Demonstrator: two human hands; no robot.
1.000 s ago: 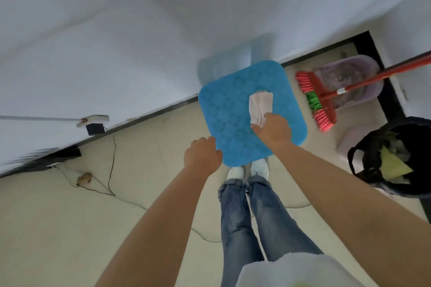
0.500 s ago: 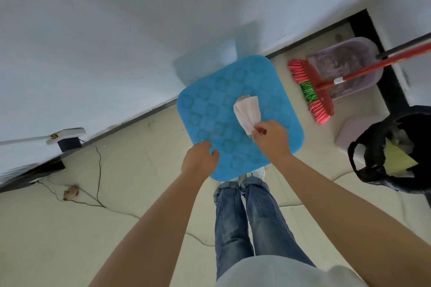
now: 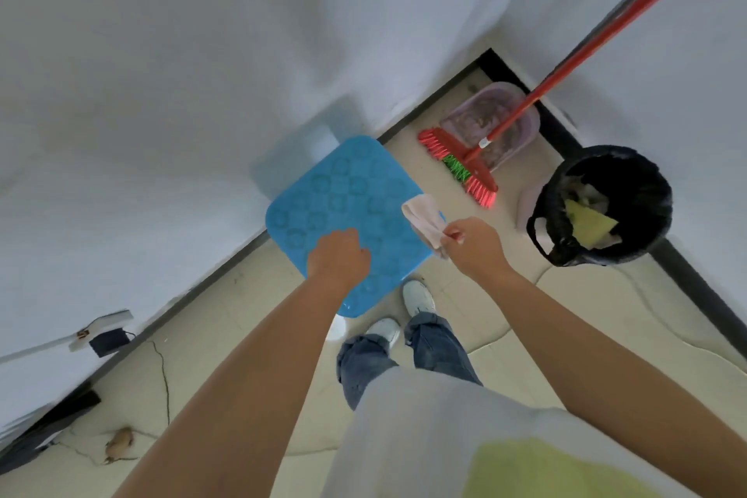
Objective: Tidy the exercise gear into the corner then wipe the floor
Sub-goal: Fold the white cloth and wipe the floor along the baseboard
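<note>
Left hand [image 3: 338,257] grip clamped on blue mat [image 3: 343,210] – held up, right hand [image 3: 473,245] grip pinching pale cloth [image 3: 424,220] at mat's edge

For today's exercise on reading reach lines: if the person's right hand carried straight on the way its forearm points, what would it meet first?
Most likely the blue mat: the right hand, pinching a pale cloth, points up-left across the mat's right edge. Depth is unclear from one view.
</note>
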